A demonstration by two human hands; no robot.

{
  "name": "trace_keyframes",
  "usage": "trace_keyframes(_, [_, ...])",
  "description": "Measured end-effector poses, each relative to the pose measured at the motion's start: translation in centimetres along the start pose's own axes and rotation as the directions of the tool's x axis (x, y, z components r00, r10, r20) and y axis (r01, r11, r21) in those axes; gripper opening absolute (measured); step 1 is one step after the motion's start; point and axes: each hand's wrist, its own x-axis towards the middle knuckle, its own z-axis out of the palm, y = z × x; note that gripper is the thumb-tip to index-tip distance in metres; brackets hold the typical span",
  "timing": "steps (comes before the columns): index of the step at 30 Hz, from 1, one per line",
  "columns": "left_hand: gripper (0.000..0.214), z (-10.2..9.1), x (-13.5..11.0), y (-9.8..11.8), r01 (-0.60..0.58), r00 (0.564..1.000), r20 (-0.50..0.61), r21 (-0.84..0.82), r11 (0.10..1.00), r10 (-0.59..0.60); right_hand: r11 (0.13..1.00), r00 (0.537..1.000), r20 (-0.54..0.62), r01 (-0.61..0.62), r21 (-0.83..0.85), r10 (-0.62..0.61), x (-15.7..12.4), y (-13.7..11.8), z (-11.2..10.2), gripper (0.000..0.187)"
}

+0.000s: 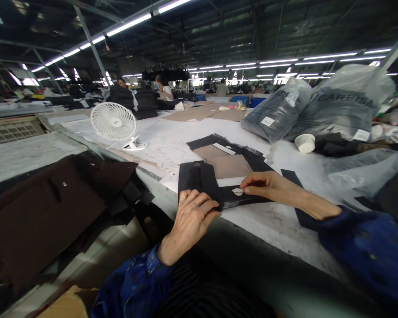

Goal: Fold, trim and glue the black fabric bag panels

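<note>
A black fabric piece (199, 179) lies on the white worktable (172, 145) in front of me. My left hand (192, 216) rests on its near edge, fingers curled and pressed down on the cloth. My right hand (265, 185) reaches in from the right, fingers pinched on a small white piece of chalk (237, 191) that touches the fabric. A tan cardboard template (227, 165) lies just behind, over more black cut pieces (215, 141).
A white desk fan (114, 123) stands at the left of the table. Two large plastic bags of dark goods (318, 110) and a white cup (305, 143) sit at the right. Dark brown cloth (53, 203) hangs at the left. Other people work far behind.
</note>
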Motion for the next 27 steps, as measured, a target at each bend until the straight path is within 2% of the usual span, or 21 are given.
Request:
trace_keyframes(2, [0.020, -0.1, 0.3, 0.1, -0.008, 1.000, 0.023, 0.016, 1.000, 0.007, 0.994, 0.991, 0.124, 0.067, -0.087, -0.056, -0.2, -0.6, 0.6, 0.027])
trace_keyframes(4, [0.019, -0.2, 0.6, 0.2, -0.006, 0.999, 0.047, 0.018, 1.000, 0.006, 0.975, 0.977, 0.189, 0.137, -0.173, -0.104, -0.3, -1.0, 1.3, 0.021])
trace_keyframes(9, [0.018, -0.2, 0.9, 0.6, 0.071, 0.996, 0.056, 0.004, 0.997, -0.071, 0.956, 0.969, 0.195, 0.195, -0.220, -0.152, 0.2, -0.7, 2.2, 0.020])
trace_keyframes(14, [0.021, -0.2, 0.7, 0.6, -0.023, 0.999, 0.039, 0.058, 0.998, 0.020, 0.962, 0.967, 0.201, 0.195, -0.193, -0.155, 0.5, 0.1, 2.2, 0.020])
trace_keyframes(17, [0.020, -0.1, 0.9, 0.5, -0.019, 0.999, 0.045, 0.037, 0.999, 0.017, 0.974, 0.971, 0.199, 0.165, -0.154, -0.133, 0.5, 0.5, 2.3, 0.022])
trace_keyframes(19, [0.019, 0.1, 1.1, 0.5, 0.035, 0.998, 0.058, 0.006, 0.999, -0.035, 0.980, 0.974, 0.193, 0.148, -0.131, -0.121, 0.5, 0.7, 2.4, 0.023])
trace_keyframes(21, [0.015, 0.2, 1.5, 0.6, 0.146, 0.987, 0.076, -0.050, 0.988, -0.142, 0.982, 0.977, 0.179, 0.138, -0.129, -0.114, 0.5, 0.9, 2.5, 0.024])
trace_keyframes(24, [0.012, 0.4, 2.3, 0.7, 0.354, 0.934, 0.123, -0.179, 0.918, -0.337, 0.983, 0.986, 0.147, 0.107, -0.151, -0.084, 0.6, 1.0, 2.7, 0.024])
trace_keyframes(27, [0.012, 0.5, 3.1, 0.4, 0.458, 0.887, 0.188, -0.243, 0.855, -0.422, 0.983, 0.993, 0.106, 0.062, -0.171, -0.044, 0.6, 0.9, 3.1, 0.022])
